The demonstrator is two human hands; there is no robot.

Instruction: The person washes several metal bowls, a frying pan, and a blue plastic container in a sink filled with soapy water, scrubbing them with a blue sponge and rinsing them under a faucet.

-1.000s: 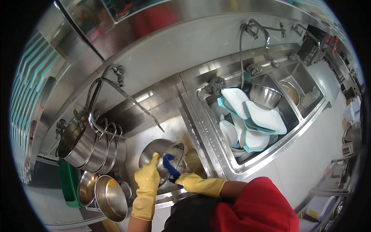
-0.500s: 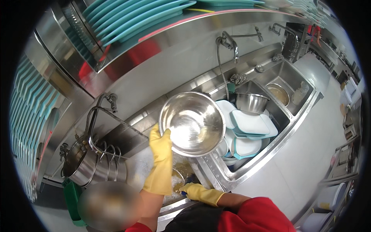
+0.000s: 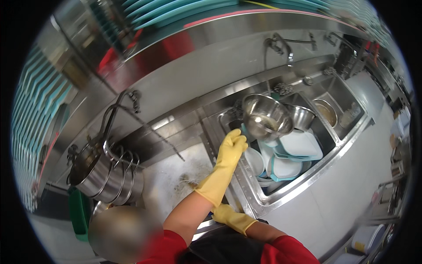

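My left hand (image 3: 232, 147), in a yellow rubber glove, reaches right over the divider, its fingers loosely curled beside a shiny steel mixing bowl (image 3: 267, 117). A small gap seems to part its fingertips from the bowl's rim. The tilted bowl is over the dishes in the middle sink, close against another steel bowl (image 3: 301, 117). White and turquoise dishes (image 3: 299, 145) lie heaped below. Near the front edge of the soapy sink, my gloved right hand (image 3: 231, 218) is closed around something dark blue, mostly hidden by my left forearm.
Foamy water (image 3: 169, 171) fills the left sink, under a hose faucet (image 3: 107, 141). Large steel pots (image 3: 107, 180) stand at its left, beside a green bin (image 3: 78, 215). A shelf edge (image 3: 220, 22) with turquoise plates overhangs the back. Another sink (image 3: 332, 94) lies far right.
The mixing bowl has gone from above the left sink to the dish heap on the right, and my left hand appears to have let go of it. My right hand stays low at the front.
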